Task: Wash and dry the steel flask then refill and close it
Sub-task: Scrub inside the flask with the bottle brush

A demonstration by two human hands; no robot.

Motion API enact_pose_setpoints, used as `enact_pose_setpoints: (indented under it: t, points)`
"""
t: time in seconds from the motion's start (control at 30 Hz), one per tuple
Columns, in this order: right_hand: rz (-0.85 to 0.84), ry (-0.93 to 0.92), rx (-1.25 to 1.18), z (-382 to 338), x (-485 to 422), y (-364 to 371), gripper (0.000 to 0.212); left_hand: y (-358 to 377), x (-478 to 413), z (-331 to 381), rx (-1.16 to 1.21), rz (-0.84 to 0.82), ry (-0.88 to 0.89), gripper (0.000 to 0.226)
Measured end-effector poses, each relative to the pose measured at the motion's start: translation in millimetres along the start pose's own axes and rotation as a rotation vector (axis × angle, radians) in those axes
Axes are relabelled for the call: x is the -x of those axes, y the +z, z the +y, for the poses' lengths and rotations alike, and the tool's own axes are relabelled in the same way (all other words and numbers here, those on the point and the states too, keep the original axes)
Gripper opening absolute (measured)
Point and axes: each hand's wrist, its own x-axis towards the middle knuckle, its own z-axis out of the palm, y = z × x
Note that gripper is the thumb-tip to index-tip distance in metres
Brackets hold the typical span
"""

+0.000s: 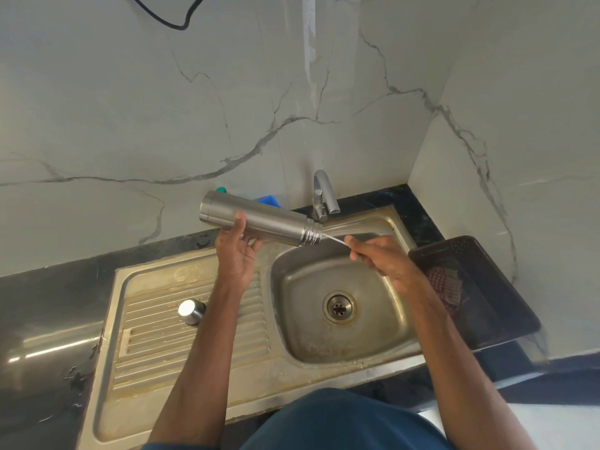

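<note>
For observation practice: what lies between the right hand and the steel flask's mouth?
Head view: a thin pale rod, from right hand to the cylindrical steel flask.

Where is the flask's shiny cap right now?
In the head view, the cap sits on the ribbed drainboard, left of the sink bowl and lower in the picture than the held flask.

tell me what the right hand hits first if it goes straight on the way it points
Most likely the threaded mouth of the steel flask, which the left hand holds. The right hand points up-left along the thin rod it pinches; depth is uncertain.
</note>
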Motion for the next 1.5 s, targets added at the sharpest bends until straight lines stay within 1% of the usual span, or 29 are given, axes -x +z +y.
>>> enact_pose_setpoints:
  t: [0.13,0.27,0.33,0.4,0.5,0.53,0.6,0.63,0.67,0.73,0.8,0.87,0.9,0.93,1.0,1.03,1.07,1.1,1.17,1.2,1.23,1.27,1.33,1.4,1.5]
  points:
    - [0.068,0.102,-0.068,12.8,1.2,-22.8,0.038,-10.5,-5.4,5.0,0.011,0.063,0.011,0.114]
    - [-0.022,0.103,-0.070,8.8,2.3,-2.0,0.038,-6.0,-3.7,1.1,-0.016,0.037,-0.034,0.110]
    - [-0.040,0.090,-0.054,6.9,0.9,3.1,0.037,-2.9,-3.2,-0.1,-0.033,0.022,-0.050,0.108]
    - [-0.012,0.086,-0.042,7.1,1.1,-3.4,0.038,-5.7,-4.6,2.4,-0.050,0.047,-0.044,0.108]
    - [0.081,0.073,-0.022,12.9,1.6,-16.7,0.040,-17.4,-7.8,8.6,0.009,0.126,-0.030,0.104]
    - [0.106,0.050,-0.020,13.4,1.4,-16.8,0.040,-20.4,-9.2,9.4,0.027,0.147,-0.031,0.095]
    - [0.127,-0.024,0.003,10.4,-0.2,-9.3,0.038,-19.7,-10.3,7.7,0.032,0.163,-0.061,0.064]
    - [0.141,-0.076,0.059,5.8,-0.1,-1.3,0.037,-17.2,-10.0,4.9,0.034,0.149,-0.091,0.052]
    - [0.171,-0.138,0.146,0.2,0.9,8.2,0.037,-14.5,-9.1,1.6,0.044,0.135,-0.118,0.047]
    - [0.283,-0.294,0.357,-13.3,5.3,25.7,0.036,-8.8,-8.3,-2.0,0.072,0.124,-0.153,0.043]
    - [0.427,-0.444,0.497,-20.9,7.9,31.0,0.037,-7.9,-12.1,-0.3,0.089,0.144,-0.159,0.044]
    - [0.539,-0.556,0.578,-20.6,4.8,25.3,0.048,-11.1,-20.8,5.9,0.088,0.169,-0.162,0.054]
    - [0.568,-0.593,0.589,-19.3,3.7,22.5,0.052,-12.9,-25.7,9.5,0.089,0.179,-0.162,0.057]
    - [0.577,-0.612,0.574,-18.0,3.7,21.8,0.052,-14.0,-30.8,12.8,0.094,0.186,-0.164,0.059]
    - [0.528,-0.591,0.521,-20.0,10.3,25.4,0.043,-14.9,-41.5,16.1,0.114,0.205,-0.163,0.060]
    - [0.451,-0.532,0.489,-21.4,15.1,29.0,0.037,-13.8,-46.1,16.7,0.132,0.214,-0.161,0.064]
    - [0.332,-0.441,0.449,-21.4,18.1,32.8,0.035,-11.9,-50.0,17.1,0.152,0.214,-0.161,0.069]
    - [0.181,-0.331,0.396,-21.3,21.1,36.9,0.037,-9.2,-53.0,17.4,0.178,0.195,-0.167,0.074]
    - [-0.112,-0.082,0.260,-21.5,29.2,47.2,0.054,-1.6,-58.4,18.0,0.248,0.146,-0.164,0.071]
    - [-0.211,0.024,0.172,-20.7,32.8,53.3,0.062,2.2,-61.5,18.1,0.279,0.142,-0.160,0.068]
    - [-0.263,0.094,0.084,-20.9,36.2,60.3,0.065,5.1,-64.2,18.8,0.304,0.151,-0.158,0.068]
    - [-0.265,0.125,0.025,-21.8,38.1,66.9,0.065,7.3,-66.3,19.7,0.331,0.160,-0.155,0.070]
    - [-0.184,0.097,-0.013,-29.6,41.7,75.6,0.060,11.2,-69.8,21.0,0.384,0.163,-0.164,0.071]
    - [-0.095,-0.009,0.008,-35.4,42.0,78.9,0.057,12.5,-74.6,23.0,0.411,0.178,-0.187,0.066]
    - [0.047,-0.188,0.171,-35.0,42.3,74.9,0.060,12.1,-81.7,29.1,0.416,0.249,-0.180,0.059]
